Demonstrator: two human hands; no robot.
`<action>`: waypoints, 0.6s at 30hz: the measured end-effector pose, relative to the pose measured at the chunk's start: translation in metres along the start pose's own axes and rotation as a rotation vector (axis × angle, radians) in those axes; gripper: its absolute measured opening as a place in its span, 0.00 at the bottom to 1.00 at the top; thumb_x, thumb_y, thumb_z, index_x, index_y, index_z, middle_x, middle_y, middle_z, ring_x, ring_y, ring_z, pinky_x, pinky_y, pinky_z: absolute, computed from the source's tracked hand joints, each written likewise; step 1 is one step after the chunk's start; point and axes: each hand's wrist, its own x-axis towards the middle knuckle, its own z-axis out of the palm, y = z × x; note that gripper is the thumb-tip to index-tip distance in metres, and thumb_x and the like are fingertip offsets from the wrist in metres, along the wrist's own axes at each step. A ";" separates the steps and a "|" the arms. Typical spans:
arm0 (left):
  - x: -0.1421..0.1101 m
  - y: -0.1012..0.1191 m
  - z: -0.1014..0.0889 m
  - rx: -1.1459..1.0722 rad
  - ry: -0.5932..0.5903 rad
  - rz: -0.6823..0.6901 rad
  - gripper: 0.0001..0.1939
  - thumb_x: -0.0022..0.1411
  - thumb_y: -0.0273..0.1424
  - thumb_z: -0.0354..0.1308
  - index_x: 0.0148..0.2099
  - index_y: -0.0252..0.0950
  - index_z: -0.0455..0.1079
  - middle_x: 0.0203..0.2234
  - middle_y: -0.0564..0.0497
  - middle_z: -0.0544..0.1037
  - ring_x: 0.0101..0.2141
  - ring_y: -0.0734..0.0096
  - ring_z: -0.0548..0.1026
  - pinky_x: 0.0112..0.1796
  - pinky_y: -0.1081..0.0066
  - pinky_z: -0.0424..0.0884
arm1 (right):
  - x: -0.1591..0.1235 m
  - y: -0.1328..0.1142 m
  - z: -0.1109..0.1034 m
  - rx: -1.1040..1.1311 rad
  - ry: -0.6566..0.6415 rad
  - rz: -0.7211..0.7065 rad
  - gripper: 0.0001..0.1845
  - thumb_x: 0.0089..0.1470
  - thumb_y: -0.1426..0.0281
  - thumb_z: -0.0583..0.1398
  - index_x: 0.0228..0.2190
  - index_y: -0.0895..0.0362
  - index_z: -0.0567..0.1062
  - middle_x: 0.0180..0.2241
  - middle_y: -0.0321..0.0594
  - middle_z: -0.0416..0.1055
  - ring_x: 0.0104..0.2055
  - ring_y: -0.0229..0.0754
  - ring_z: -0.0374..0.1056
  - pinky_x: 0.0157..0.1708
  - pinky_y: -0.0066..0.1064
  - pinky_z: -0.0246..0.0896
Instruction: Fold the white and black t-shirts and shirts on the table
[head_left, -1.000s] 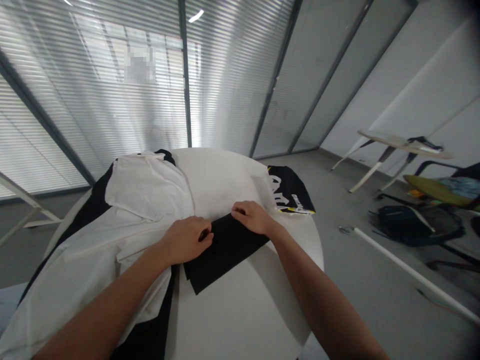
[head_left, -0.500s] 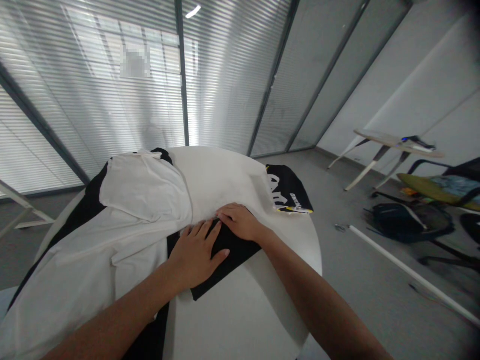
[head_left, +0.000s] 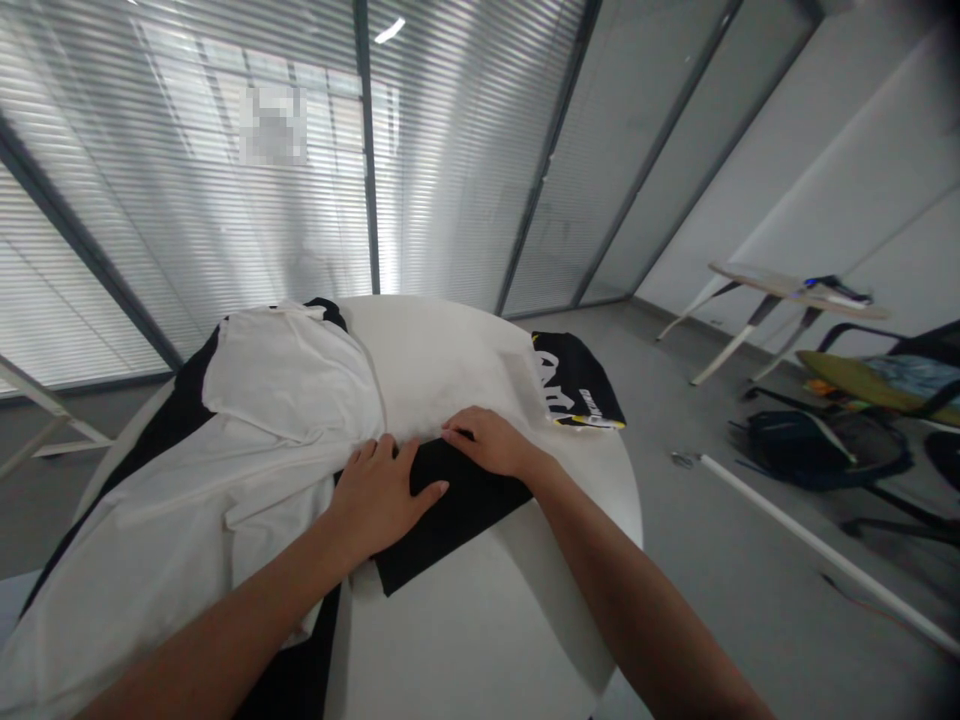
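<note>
Office-like room, blinds (head_left: 285, 220) behind glass partitions (head_left: 600, 150), wheeled chair (head_left: 937, 355), grey floor (head_left: 712, 560)

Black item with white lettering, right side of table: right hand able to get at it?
Probably yes: the right hand is at the black cloth, close by, and nothing visible blocks its way to the lettered item.

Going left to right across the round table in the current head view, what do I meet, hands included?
White cloth → left hand → right hand → black printed packet.
</note>
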 end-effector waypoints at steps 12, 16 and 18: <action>0.015 -0.020 -0.004 -0.126 -0.080 0.019 0.26 0.60 0.54 0.46 0.37 0.37 0.72 0.33 0.42 0.78 0.36 0.55 0.76 0.37 0.62 0.67 | -0.004 -0.004 -0.011 -0.075 -0.038 0.140 0.23 0.65 0.57 0.49 0.29 0.57 0.74 0.30 0.41 0.73 0.34 0.40 0.66 0.36 0.30 0.54; 0.017 -0.021 -0.006 -0.215 -0.070 0.022 0.25 0.58 0.54 0.49 0.34 0.38 0.72 0.32 0.43 0.78 0.35 0.56 0.76 0.35 0.63 0.66 | -0.005 -0.002 -0.012 -0.061 -0.038 0.180 0.26 0.66 0.56 0.47 0.25 0.56 0.71 0.26 0.38 0.71 0.28 0.38 0.63 0.31 0.30 0.49; 0.020 -0.024 -0.008 -0.295 -0.086 -0.002 0.25 0.56 0.55 0.52 0.32 0.38 0.72 0.30 0.45 0.78 0.33 0.58 0.75 0.33 0.65 0.65 | -0.005 -0.002 -0.013 -0.035 -0.041 0.195 0.26 0.65 0.55 0.47 0.25 0.56 0.71 0.25 0.38 0.70 0.28 0.38 0.63 0.30 0.30 0.49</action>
